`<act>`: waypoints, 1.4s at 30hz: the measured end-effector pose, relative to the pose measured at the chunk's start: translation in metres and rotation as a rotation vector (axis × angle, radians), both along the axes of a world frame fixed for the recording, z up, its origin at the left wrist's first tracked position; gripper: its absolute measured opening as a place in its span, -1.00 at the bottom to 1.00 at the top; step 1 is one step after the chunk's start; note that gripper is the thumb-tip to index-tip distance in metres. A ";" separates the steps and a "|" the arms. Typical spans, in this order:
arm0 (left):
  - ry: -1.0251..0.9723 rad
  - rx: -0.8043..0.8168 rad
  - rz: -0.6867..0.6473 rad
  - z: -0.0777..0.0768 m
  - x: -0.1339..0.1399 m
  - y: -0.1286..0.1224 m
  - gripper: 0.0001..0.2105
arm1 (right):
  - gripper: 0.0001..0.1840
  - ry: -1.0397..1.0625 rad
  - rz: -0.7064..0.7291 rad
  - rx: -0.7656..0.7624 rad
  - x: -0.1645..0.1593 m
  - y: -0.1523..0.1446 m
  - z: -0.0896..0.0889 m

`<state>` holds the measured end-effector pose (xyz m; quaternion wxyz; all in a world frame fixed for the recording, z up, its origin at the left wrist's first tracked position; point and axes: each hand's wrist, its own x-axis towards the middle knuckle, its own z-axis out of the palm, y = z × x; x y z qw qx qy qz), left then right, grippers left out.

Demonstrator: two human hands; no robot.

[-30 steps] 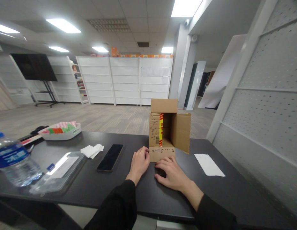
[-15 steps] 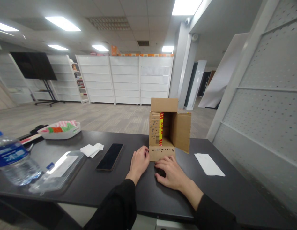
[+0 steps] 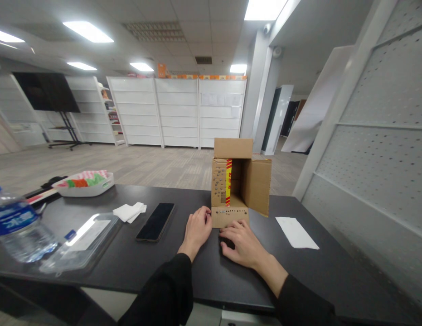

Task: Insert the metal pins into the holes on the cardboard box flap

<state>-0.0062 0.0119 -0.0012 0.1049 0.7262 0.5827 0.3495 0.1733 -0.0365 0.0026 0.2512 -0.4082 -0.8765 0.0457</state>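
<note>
Two bare hands, the left hand (image 3: 197,231) and the right hand (image 3: 243,244), rest on the dark grey desk (image 3: 211,283), fingers bent; whether either grips anything, I cannot tell. The brown cardboard box (image 3: 219,181) stands just beyond the right fingers and just right of the left ones, its lower flap (image 3: 227,218) in front of its mouth. Outward from the left fingers lie a black smartphone (image 3: 155,222), folded white tissue (image 3: 129,211), a flat clear plastic case (image 3: 81,246) and a blue-labelled clear bottle (image 3: 16,226); farther beyond is a white plastic basket (image 3: 91,191) of colourful contents. A white paper sheet (image 3: 297,232) lies right of the right fingers.

The left fingertips are partly hidden. The dark patch under the right fingers is unclear, the box's inside is shadowed, and the bottle is cut off at the picture's edge.
</note>
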 end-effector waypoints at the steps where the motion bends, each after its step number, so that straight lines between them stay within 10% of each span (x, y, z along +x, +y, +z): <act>1: 0.000 -0.003 0.000 0.000 0.000 0.000 -0.86 | -0.81 0.008 -0.007 0.000 0.000 0.000 0.000; 25: 0.001 -0.012 -0.003 0.001 0.000 0.000 -0.85 | -0.65 0.733 -0.214 -0.048 0.006 0.054 0.004; 42: -0.015 -0.020 0.007 0.003 0.000 -0.001 -0.84 | -0.67 0.690 -0.266 0.038 0.003 0.061 -0.009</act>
